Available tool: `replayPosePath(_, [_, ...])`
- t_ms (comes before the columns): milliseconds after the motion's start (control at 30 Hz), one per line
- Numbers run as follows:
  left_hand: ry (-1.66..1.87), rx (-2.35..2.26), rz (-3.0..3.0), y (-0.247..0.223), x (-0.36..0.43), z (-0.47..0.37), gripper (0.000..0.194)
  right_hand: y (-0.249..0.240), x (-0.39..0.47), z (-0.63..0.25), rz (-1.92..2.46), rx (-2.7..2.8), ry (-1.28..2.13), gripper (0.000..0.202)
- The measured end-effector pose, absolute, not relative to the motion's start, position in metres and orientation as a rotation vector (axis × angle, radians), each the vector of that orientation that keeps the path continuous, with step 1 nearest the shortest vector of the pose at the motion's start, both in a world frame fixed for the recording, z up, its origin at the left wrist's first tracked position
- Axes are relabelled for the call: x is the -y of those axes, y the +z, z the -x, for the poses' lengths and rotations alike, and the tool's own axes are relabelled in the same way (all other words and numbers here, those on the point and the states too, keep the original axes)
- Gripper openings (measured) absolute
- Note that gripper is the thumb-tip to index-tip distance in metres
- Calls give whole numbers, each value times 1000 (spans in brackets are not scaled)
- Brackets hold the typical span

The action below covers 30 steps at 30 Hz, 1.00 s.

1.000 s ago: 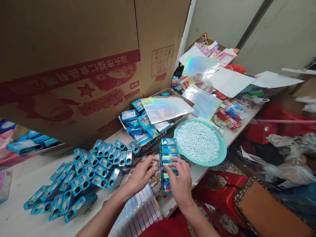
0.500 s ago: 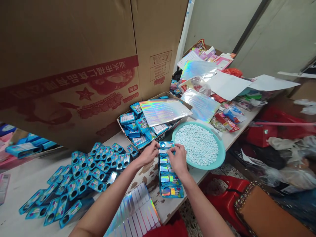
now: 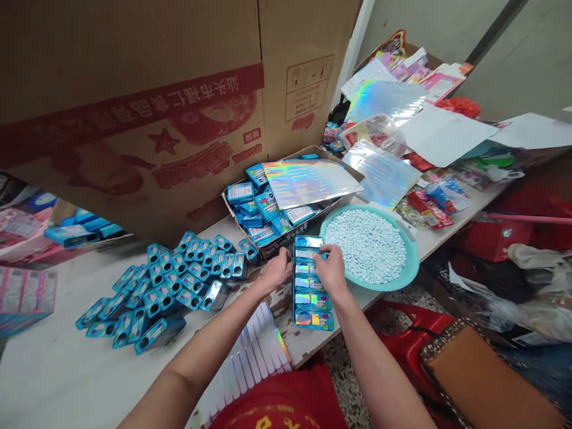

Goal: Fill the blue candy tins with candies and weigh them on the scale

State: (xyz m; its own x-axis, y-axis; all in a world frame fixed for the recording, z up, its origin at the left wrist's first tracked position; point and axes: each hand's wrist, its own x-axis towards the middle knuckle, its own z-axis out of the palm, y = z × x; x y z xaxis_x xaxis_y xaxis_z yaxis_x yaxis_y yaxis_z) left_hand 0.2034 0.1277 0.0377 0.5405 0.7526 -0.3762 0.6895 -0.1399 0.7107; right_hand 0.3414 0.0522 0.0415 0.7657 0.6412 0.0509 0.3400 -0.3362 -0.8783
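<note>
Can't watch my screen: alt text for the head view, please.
Right hand touches a row of blue packs, left hand at its edge. A basin of pale pellets stands right of the row; more packs stand left.

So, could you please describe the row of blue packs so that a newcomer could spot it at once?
From the big brown carton, look down and right to the teal basin. The row stands just left of it; unlike the ragged cluster farther left, it forms one straight file.
</note>
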Motion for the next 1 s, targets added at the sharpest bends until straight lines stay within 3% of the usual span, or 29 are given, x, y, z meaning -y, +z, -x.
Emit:
replayPosePath(167, [-101, -1116, -2120, 29, -117, -123, 18, 74, -14, -326, 1849, 760, 193, 25])
replayPosePath(267, [-368, -1337, -2096, 11, -93, -64, 22, 101, 27, -296, 1714, 949, -63, 18])
replayPosePath(367, [-578, -1495, -2123, -10, -64, -28, 36, 109, 59, -256, 1556, 1210, -15, 22])
replayPosePath(500, [-594, -1658, -2094, -27, -43, -20, 39, 83, 67, -217, 1427, 1421, 322, 20])
replayPosePath(633, [-446, -1641, -2021, -27, -45, -17, 14, 37, 48, -199, 1491, 1532, 557, 14])
replayPosePath(800, [-149, -1511, -1827, -14, -48, -2, 19, -14, 29, -179, 1639, 1759, 483, 34])
replayPosePath(1000, [-32, -1483, -1727, -7, -46, 4, 18, -39, 33, -155, 1641, 2081, 388, 46])
